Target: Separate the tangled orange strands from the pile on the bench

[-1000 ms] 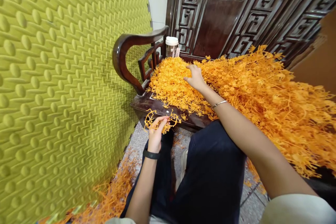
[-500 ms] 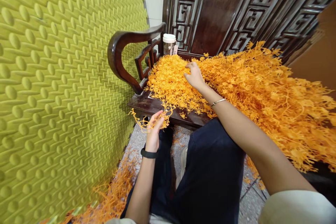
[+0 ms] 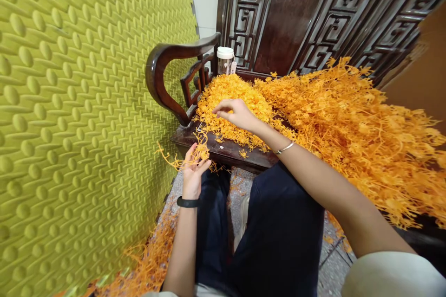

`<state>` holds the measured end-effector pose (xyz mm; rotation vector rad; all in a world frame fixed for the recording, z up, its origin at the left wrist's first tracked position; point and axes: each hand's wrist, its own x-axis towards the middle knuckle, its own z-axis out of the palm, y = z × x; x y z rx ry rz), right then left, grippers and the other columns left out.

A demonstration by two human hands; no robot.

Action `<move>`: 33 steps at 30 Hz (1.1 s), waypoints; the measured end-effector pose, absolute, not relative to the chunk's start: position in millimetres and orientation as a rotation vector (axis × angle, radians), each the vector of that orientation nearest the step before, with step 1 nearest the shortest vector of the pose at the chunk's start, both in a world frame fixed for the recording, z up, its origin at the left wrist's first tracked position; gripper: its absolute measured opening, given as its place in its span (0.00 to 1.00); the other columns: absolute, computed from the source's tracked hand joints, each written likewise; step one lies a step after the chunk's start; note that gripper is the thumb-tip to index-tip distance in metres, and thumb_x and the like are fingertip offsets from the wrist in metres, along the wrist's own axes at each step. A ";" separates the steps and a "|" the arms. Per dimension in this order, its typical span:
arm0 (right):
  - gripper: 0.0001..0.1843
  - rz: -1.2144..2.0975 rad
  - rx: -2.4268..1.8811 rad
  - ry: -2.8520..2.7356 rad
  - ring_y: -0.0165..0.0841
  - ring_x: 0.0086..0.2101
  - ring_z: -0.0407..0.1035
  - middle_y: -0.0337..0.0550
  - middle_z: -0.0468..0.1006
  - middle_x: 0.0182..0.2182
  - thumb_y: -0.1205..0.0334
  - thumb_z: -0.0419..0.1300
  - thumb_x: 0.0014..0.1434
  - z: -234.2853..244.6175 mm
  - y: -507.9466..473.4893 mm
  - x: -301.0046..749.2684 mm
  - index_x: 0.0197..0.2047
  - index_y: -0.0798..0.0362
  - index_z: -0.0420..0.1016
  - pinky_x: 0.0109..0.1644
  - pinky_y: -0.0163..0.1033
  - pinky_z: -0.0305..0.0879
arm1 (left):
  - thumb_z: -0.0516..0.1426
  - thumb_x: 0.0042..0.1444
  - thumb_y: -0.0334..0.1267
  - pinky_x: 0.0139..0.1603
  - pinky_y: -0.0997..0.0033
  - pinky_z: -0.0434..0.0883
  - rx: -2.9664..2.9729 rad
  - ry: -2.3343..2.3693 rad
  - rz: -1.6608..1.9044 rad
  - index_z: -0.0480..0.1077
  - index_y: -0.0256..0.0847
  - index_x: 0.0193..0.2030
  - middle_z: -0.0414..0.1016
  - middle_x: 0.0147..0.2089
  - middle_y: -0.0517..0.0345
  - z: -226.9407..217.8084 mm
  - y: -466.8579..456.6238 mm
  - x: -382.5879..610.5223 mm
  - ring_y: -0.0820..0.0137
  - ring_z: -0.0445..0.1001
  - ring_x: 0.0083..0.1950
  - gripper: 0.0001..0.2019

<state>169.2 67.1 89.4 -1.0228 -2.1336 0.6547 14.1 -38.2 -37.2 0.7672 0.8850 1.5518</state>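
My left hand (image 3: 192,178) holds a thin, branching orange plastic sprig (image 3: 201,152) between thumb and fingers, in front of the bench's left corner. Some bare stems poke out to the left of the hand. Over the front of a heap of small orange plastic florets (image 3: 240,86) hovers my right hand (image 3: 235,113). Its fingers point left, slightly curved, with the thumb apart from the forefinger and nothing visible between them. To the right lies a large pile of orange plastic flower sprigs (image 3: 351,116), beside my right forearm.
Everything rests on a dark carved wooden bench (image 3: 223,153) with a curved armrest (image 3: 156,69). A white-lidded clear cup (image 3: 225,58) stands behind the heap. Yellow-green foam matting (image 3: 87,102) rises on the left. Orange stems (image 3: 153,250) litter the floor.
My right hand has moved left and nearer, from the heap's right side to its front. My left hand has shifted slightly left, still holding the sprig.
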 end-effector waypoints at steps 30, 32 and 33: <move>0.06 1.261 -0.988 -2.399 0.23 0.18 0.61 0.32 0.63 0.16 0.69 0.52 0.57 79.9 37.3 138.1 0.28 0.56 0.60 0.25 0.31 0.58 | 0.61 0.43 0.43 0.12 0.84 0.50 0.788 1.028 1.514 0.68 0.40 0.36 0.55 0.12 0.73 -25.3 -44.5 13.3 0.84 0.51 0.11 0.14; 0.06 1.288 -0.996 -2.328 0.22 0.17 0.60 0.32 0.63 0.16 0.68 0.51 0.58 78.8 39.0 138.6 0.29 0.55 0.59 0.23 0.30 0.57 | 0.61 0.44 0.44 0.11 0.83 0.48 0.763 1.033 1.514 0.68 0.39 0.37 0.52 0.11 0.74 -24.0 -45.1 13.7 0.84 0.48 0.10 0.15; 0.05 1.291 -0.991 -2.291 0.22 0.17 0.60 0.32 0.63 0.17 0.68 0.51 0.58 78.3 40.3 139.2 0.30 0.55 0.59 0.23 0.30 0.57 | 0.61 0.44 0.44 0.11 0.83 0.47 0.757 1.031 1.513 0.69 0.39 0.36 0.52 0.10 0.74 -23.5 -45.4 13.7 0.84 0.47 0.10 0.14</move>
